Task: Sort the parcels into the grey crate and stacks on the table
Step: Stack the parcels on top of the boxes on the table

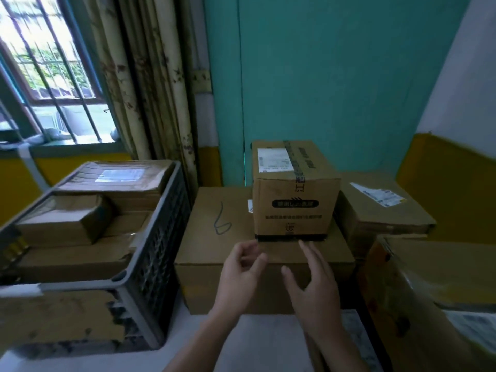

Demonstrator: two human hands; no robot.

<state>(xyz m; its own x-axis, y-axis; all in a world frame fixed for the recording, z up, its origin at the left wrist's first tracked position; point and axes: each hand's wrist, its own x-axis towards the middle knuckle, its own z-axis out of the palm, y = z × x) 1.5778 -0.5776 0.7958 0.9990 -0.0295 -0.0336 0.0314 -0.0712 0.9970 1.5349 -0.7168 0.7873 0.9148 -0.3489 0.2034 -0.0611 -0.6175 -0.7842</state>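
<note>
While the left hand curls loosely and the right hand spreads, both empty, the brown parcel shows a white label and dark tape.

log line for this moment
left hand: loosely curled, empty | right hand: open, empty | small box: atop large box | grey crate: holds parcels
</note>
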